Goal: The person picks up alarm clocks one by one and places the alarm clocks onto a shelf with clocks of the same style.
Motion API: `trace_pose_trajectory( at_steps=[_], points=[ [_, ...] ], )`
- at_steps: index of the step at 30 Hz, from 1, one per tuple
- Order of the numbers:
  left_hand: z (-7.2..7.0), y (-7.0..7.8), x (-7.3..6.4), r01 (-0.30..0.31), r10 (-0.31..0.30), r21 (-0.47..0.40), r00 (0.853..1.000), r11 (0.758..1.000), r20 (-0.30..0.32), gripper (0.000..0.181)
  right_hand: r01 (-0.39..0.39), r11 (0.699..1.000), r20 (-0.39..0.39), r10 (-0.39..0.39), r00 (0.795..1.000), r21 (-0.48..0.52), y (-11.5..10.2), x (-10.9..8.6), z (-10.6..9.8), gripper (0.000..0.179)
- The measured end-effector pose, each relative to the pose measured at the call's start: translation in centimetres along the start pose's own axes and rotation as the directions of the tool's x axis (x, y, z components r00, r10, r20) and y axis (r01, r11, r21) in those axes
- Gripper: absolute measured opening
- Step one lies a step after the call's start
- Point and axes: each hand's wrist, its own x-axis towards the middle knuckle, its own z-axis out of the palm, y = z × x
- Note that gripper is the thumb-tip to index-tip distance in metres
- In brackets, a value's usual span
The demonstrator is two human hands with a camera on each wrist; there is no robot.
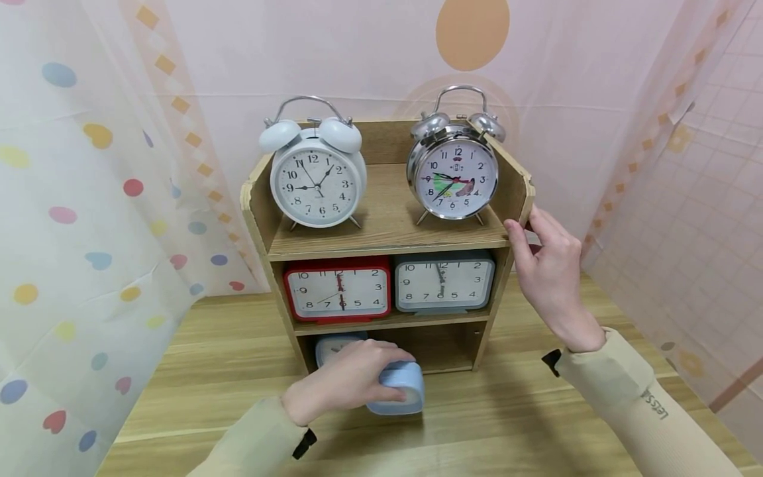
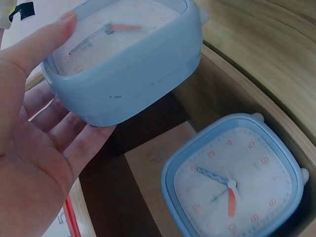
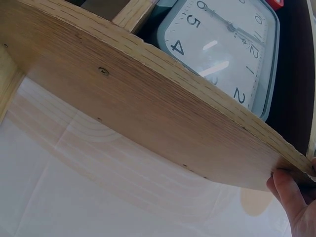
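My left hand [image 1: 357,377] grips a light blue alarm clock [image 1: 401,387], thumb on its front and fingers behind, just in front of the bottom compartment. In the left wrist view the held clock [image 2: 128,74] is tilted, its dial partly covered by the thumb. A second light blue clock [image 2: 237,177] stands inside the bottom compartment, on its left side; in the head view my left hand hides most of it. My right hand [image 1: 551,271] pinches the front edge of the right side panel of the small wooden shelf [image 1: 387,248], thumb at the front.
On the top shelf stand a white twin-bell clock [image 1: 318,185] and a silver twin-bell clock [image 1: 456,175]. The middle compartment holds a red rectangular clock [image 1: 336,291] beside a grey one [image 1: 444,285]. A wooden table [image 1: 220,371] carries the shelf, with patterned curtains [image 1: 220,132] behind.
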Motion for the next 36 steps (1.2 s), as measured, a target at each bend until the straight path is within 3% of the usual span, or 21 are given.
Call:
trace_pose_trajectory(
  at_steps=[17,26,36],
  points=[
    [0.9,1.1,2.4,-0.027,0.027,0.008,1.000,1.000,-0.009,0.045,-0.008,1.000,0.001,0.008,1.000,-0.007,0.2,-0.2,-0.1,0.022],
    [1.8,1.6,4.1,-0.038,0.040,0.068,0.999,0.997,-0.030,0.046,-0.012,1.000,-0.001,0.012,1.000,-0.007,0.3,-0.2,-0.1,0.023],
    [2.6,1.6,4.5,-0.030,0.039,0.138,0.997,0.990,-0.063,0.047,-0.004,1.000,0.003,0.004,1.000,0.008,0.2,-0.2,0.1,0.025]
  ],
)
